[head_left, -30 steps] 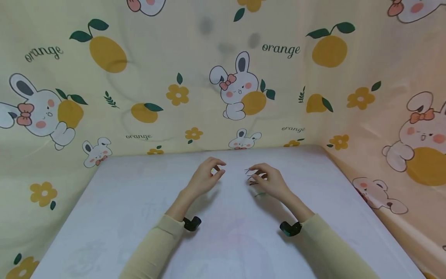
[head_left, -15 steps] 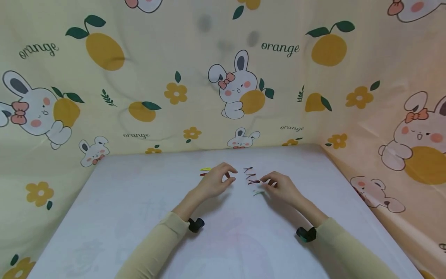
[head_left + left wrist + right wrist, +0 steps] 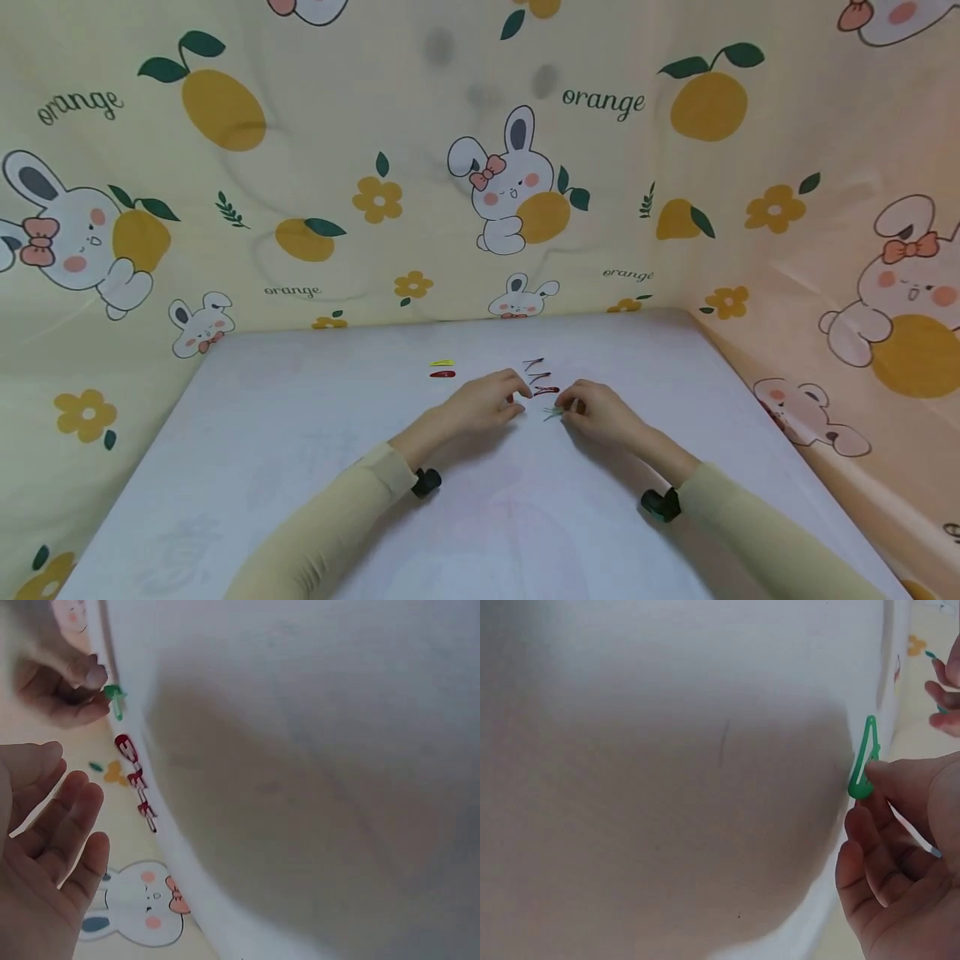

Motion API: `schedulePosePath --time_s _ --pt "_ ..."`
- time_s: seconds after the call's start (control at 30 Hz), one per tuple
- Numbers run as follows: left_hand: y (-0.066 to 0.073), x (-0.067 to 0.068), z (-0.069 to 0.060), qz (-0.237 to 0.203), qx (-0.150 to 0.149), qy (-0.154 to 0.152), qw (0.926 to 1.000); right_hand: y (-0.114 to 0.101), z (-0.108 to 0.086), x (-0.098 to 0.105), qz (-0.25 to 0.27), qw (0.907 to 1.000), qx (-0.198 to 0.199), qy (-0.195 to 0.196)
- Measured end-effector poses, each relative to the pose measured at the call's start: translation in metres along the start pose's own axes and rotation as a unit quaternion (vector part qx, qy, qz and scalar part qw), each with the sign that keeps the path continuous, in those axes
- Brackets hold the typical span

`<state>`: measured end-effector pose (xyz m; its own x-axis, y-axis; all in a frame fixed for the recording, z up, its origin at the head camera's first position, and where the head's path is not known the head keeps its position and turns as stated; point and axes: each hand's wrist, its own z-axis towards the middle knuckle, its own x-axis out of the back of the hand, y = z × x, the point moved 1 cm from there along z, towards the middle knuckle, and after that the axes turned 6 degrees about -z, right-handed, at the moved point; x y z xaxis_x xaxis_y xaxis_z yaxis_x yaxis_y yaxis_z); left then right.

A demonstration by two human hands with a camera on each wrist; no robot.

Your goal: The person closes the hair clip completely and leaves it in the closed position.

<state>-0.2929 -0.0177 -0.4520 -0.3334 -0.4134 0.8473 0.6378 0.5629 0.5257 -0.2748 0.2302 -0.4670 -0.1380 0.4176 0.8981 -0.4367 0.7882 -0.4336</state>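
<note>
From the head view, the right hand [image 3: 596, 412] pinches the end of a green clip [image 3: 553, 412] between thumb and finger, narrowed to little more than the clip itself, which points toward the left hand [image 3: 491, 400]. That left hand holds nothing; its fingers curve loosely, the thumb a little apart, just left of the clip and not touching it. Just beyond the green clip, a dark red clip [image 3: 547, 390] and two more slim clips [image 3: 537, 371] run away in a short file, while a yellow clip [image 3: 442, 363] and a red clip [image 3: 442, 374] lie together beyond the left wrist. The far edge of the tabletop [image 3: 480, 533] meets a patterned cloth [image 3: 420, 108] near the clips; bare white surface spreads left, right and toward the person. In the left wrist view, the left hand is relaxed, fingers spread slightly, well apart from the green clip, which sits at the right hand's fingertips at one end of the file. In the right wrist view, the thumb presses the green clip's wide end, its narrow loop reaching free, with broad tabletop alongside.
</note>
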Motion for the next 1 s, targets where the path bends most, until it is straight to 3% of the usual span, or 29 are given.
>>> schedulePosePath --time_s 0.37,0.57,1.0 --pt "0.005 -0.014 0.017 0.068 -0.031 -0.039 0.9964 -0.002 0.000 -0.005 -0.025 0.9993 -0.026 0.007" --pt "0.009 -0.020 0.022 0.085 -0.030 -0.058 0.9942 -0.005 -0.003 -0.006 -0.018 0.9994 -0.024 0.017" --pt "0.020 -0.023 0.025 0.085 -0.005 -0.031 0.9959 -0.011 -0.009 -0.005 0.002 0.9986 -0.010 0.053"
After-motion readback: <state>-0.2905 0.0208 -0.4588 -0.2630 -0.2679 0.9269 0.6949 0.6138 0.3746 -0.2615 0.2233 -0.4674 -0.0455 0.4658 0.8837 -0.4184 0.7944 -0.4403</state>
